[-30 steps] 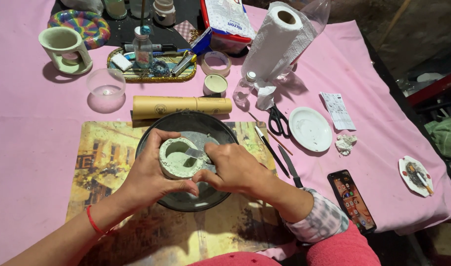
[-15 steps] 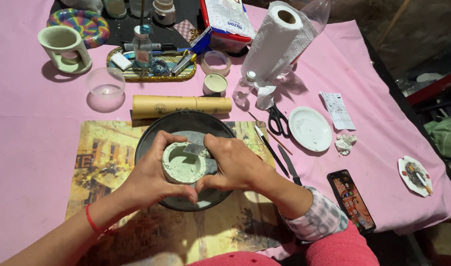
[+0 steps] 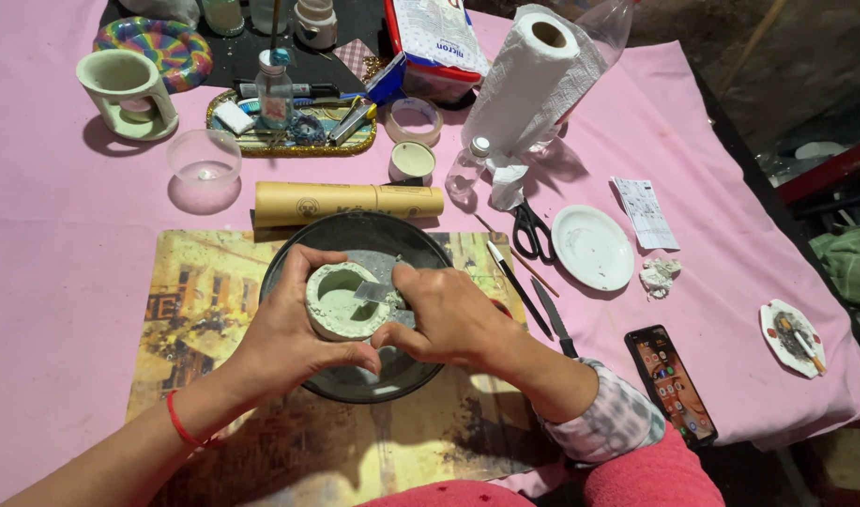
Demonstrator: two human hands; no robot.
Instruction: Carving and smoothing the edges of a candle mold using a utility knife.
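My left hand (image 3: 284,333) cups a small pale green clay pot (image 3: 341,302) over a dark round plate (image 3: 359,244). My right hand (image 3: 439,319) pinches a small grey piece (image 3: 372,292), perhaps sandpaper, against the pot's inner rim. The plate rests on a picture placemat (image 3: 200,310) on the pink tablecloth (image 3: 64,310). A red band circles my left wrist.
A cardboard tube (image 3: 345,201) lies behind the plate. Scissors (image 3: 531,230), thin tools (image 3: 519,286), a white dish (image 3: 592,248) and a phone (image 3: 671,383) sit to the right. A paper towel roll (image 3: 528,80), a glass bowl (image 3: 204,160), a green clay holder (image 3: 127,89) and a tray (image 3: 289,127) stand behind.
The pot has turned slightly in my left hand, and my right hand's fingers have shifted along its rim with the grey piece.
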